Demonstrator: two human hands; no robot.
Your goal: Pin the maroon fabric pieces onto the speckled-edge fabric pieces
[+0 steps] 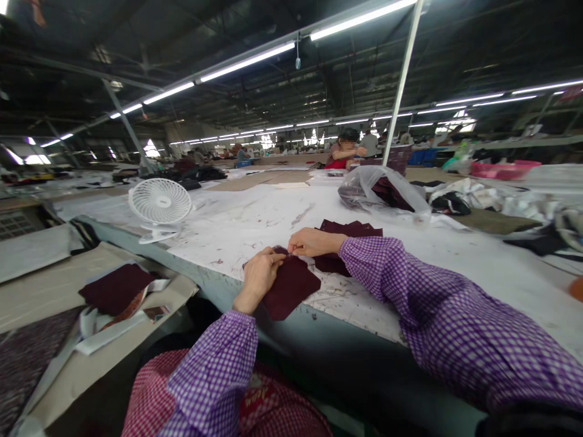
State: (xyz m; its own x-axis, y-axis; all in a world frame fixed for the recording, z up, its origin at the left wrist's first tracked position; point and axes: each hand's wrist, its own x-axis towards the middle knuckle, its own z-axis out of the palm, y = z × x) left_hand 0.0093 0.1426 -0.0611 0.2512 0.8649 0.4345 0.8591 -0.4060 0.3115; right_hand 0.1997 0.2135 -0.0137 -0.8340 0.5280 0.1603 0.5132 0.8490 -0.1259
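Note:
A dark maroon fabric piece (291,288) lies at the near edge of the white-topped table, its lower part hanging over the edge. My left hand (263,271) is closed on its upper left side, fingers pinched at the cloth. Close beside it, my right hand (310,243) pinches at the top edge of the same piece, fingertips pressed together; any small thing between them is too small to make out. A stack of maroon fabric pieces (350,229) lies just behind and partly beneath my right wrist.
A white fan (160,203) stands left on the table (228,209). Behind the stack sits a clear plastic bag (359,188) with maroon cloth. Cloth scraps (496,197) and a pink basin (505,169) are right. Lower left lies more maroon fabric (116,288). A person (341,152) sits across.

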